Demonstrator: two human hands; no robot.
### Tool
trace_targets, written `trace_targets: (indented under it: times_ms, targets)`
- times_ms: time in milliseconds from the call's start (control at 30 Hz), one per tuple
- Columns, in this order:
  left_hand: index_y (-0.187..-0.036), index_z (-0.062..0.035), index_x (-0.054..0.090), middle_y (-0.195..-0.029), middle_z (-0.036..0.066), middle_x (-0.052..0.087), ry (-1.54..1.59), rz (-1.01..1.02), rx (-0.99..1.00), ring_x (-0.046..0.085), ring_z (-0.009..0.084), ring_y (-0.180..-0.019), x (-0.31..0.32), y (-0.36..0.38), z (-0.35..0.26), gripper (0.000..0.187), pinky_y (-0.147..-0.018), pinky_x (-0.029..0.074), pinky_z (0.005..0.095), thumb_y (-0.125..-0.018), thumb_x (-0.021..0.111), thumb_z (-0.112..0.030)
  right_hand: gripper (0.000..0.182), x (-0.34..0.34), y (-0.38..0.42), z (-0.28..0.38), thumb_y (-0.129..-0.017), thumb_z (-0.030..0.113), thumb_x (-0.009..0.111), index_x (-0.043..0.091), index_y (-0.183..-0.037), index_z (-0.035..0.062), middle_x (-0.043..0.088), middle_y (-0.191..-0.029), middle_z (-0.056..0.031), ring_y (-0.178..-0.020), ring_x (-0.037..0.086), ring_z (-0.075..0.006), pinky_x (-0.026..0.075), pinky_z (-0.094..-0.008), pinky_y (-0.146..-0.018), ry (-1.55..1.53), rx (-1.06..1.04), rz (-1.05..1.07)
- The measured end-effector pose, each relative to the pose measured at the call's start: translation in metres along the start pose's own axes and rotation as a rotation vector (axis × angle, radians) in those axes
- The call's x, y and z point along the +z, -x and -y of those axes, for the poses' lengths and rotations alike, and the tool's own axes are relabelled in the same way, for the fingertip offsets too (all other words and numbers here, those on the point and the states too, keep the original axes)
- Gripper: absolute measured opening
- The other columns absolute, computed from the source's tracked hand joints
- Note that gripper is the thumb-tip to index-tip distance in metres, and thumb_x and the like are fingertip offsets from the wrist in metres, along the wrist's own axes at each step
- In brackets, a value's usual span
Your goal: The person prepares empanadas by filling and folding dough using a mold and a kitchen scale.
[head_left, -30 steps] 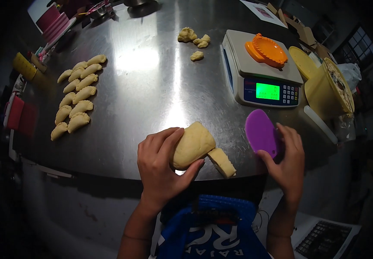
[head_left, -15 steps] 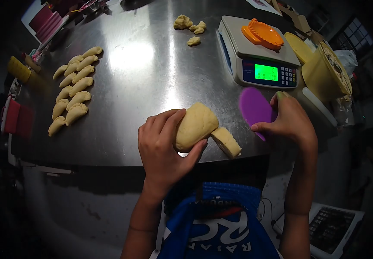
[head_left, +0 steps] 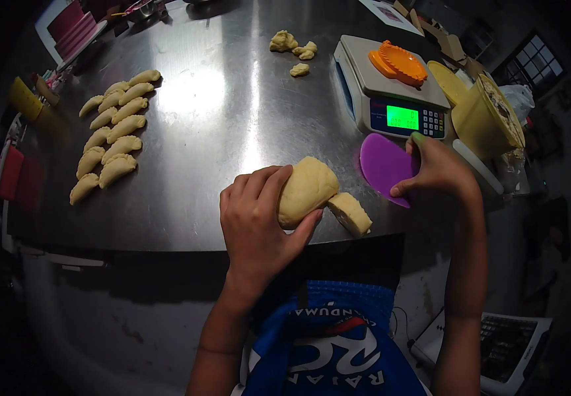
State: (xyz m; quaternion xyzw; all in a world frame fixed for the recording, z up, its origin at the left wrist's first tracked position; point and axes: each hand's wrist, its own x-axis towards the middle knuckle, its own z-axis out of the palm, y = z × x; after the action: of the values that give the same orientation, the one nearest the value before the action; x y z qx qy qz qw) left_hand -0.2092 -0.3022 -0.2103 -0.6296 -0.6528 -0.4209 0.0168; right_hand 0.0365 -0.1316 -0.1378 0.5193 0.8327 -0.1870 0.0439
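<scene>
My left hand [head_left: 259, 218] is wrapped around a thick piece of pale yellow dough [head_left: 308, 191] near the table's front edge. A smaller cut slice of dough [head_left: 351, 214] lies against its right side. In my right hand [head_left: 440, 168] is a flat purple dough scraper [head_left: 388, 166], gripped at its right edge between thumb and fingers. The scraper is apart from the dough, just in front of the scale. Part of the dough's left side is hidden behind my left fingers.
A digital scale [head_left: 394, 86] bears an orange dough mould [head_left: 401, 64]. Rows of crimped pastries [head_left: 125, 127] lie at left. Dough scraps [head_left: 283, 41] sit farther back on the steel table [head_left: 199, 152]. A yellow tub of filling [head_left: 487, 119] stands at right.
The purple scraper in my right hand has tilted and shifted slightly. My left hand still holds the dough, and the whole view has shifted a little.
</scene>
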Motion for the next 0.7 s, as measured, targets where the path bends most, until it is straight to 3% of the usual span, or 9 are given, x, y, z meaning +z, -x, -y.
trace_targets:
  times_ms: [67,100,167,233,267,333,533,700]
  targets:
    - [-0.108,-0.0059,0.066,-0.103,0.01,0.066,-0.015,-0.012,0.008,0.062,0.0256,-0.093,0.001,0.001,0.001,0.055,-0.084,0.042,0.0387,-0.064,0.083,-0.034,0.063,0.007,-0.003,-0.009,-0.064,0.03,0.089,0.059,-0.104,-0.0073,0.067,-0.089,-0.0191,-0.085,0.067,-0.0247,0.052,-0.0362,-0.075,-0.2,-0.327,-0.049]
    - [-0.108,-0.0059,0.066,-0.103,0.01,0.066,-0.015,-0.009,0.001,0.062,0.0256,-0.093,0.001,0.001,0.001,0.055,-0.084,0.042,0.0387,-0.064,0.083,-0.034,0.063,0.007,0.0,-0.003,-0.064,0.03,0.089,0.059,-0.104,-0.0073,0.067,-0.089,-0.0191,-0.085,0.067,-0.0247,0.052,-0.0362,-0.075,-0.201,-0.327,-0.041]
    - [-0.108,-0.006,0.066,-0.102,0.01,0.067,-0.018,-0.013,0.018,0.062,0.0254,-0.093,0.001,0.001,0.001,0.054,-0.083,0.043,0.0385,-0.064,0.083,-0.034,0.044,0.003,0.018,0.027,-0.08,0.02,0.076,0.057,-0.109,-0.0068,0.068,-0.083,-0.0165,-0.077,0.068,-0.0246,0.053,-0.0378,-0.07,-0.307,-0.208,-0.198]
    - [-0.108,-0.006,0.066,-0.101,0.009,0.067,-0.022,-0.007,0.022,0.062,0.0252,-0.092,0.002,0.001,0.002,0.054,-0.083,0.043,0.0383,-0.064,0.083,-0.033,0.026,-0.001,0.04,0.07,-0.087,0.011,0.063,0.056,-0.105,-0.0054,0.066,-0.075,-0.018,-0.068,0.068,-0.0296,0.051,-0.0411,-0.064,-0.493,-0.167,-0.291]
    - [-0.107,-0.0061,0.066,-0.101,0.009,0.067,-0.026,-0.013,0.03,0.062,0.0251,-0.092,0.002,0.001,0.002,0.054,-0.083,0.043,0.0381,-0.064,0.083,-0.033,0.026,0.002,0.045,0.079,-0.087,0.011,0.063,0.056,-0.105,-0.0054,0.066,-0.075,-0.018,-0.068,0.068,-0.0296,0.051,-0.0411,-0.064,-0.494,-0.15,-0.281]
    - [-0.107,-0.0063,0.066,-0.1,0.009,0.067,-0.023,0.0,0.022,0.062,0.0249,-0.092,0.004,0.001,0.003,0.053,-0.083,0.043,0.0375,-0.064,0.084,-0.033,0.027,0.01,0.05,0.093,-0.089,0.006,0.062,0.053,-0.111,-0.0061,0.065,-0.081,-0.0116,-0.063,0.064,-0.0164,0.049,-0.0307,-0.058,-0.264,-0.433,-0.414]
    - [-0.107,-0.0062,0.066,-0.1,0.009,0.067,0.01,-0.022,0.019,0.062,0.0245,-0.091,0.002,0.001,0.004,0.052,-0.082,0.042,0.0378,-0.066,0.083,-0.034,0.02,0.027,0.048,0.116,-0.089,0.006,0.06,0.053,-0.106,-0.0022,0.06,-0.067,-0.0158,-0.056,0.062,-0.0238,0.043,-0.0325,-0.053,-0.174,-0.412,-0.414]
    - [-0.107,-0.0061,0.066,-0.101,0.009,0.067,0.014,-0.022,0.015,0.061,0.0245,-0.093,0.003,0.003,0.004,0.052,-0.084,0.041,0.0377,-0.066,0.083,-0.034,0.021,0.029,0.049,0.118,-0.089,0.006,0.061,0.052,-0.106,-0.0025,0.061,-0.069,-0.0163,-0.056,0.061,-0.0255,0.044,-0.0337,-0.054,-0.161,-0.45,-0.438]
